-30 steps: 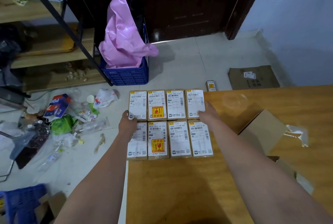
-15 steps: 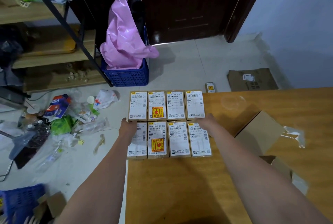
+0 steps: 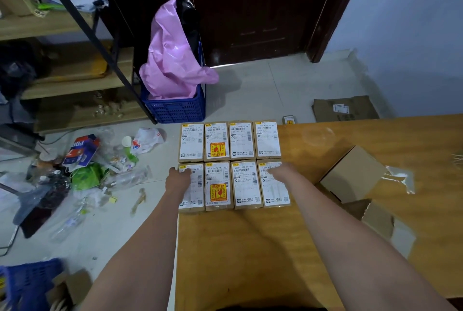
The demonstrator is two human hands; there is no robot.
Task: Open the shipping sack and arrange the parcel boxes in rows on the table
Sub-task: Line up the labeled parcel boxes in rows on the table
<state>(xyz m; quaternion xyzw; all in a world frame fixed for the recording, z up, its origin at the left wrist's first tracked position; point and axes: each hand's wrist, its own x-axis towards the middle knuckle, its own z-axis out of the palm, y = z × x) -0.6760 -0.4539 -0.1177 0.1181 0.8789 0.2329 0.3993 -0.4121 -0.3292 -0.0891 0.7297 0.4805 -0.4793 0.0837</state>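
Several brown parcel boxes with white labels lie flat in two tight rows at the far left corner of the wooden table (image 3: 250,248). The far row (image 3: 241,140) has nothing touching it. My left hand (image 3: 178,178) rests on the far end of the near row's leftmost box (image 3: 196,195), at the table's left edge. My right hand (image 3: 280,172) lies on the far end of the near row's rightmost box (image 3: 275,190). Both hands look flat on the box tops, though the fingers are partly hidden. No shipping sack is in sight on the table.
An opened cardboard carton (image 3: 350,175) with torn tape stands on the table to the right. On the floor are a blue crate (image 3: 175,110) holding a pink bag (image 3: 172,60), scattered litter (image 3: 85,168), a flat cardboard piece (image 3: 343,109), a small box (image 3: 288,119) and wooden shelves (image 3: 75,80).
Both hands have drawn back toward me, from the sides of the far row to the tops of the near row's outer boxes. The boxes have stayed in place.
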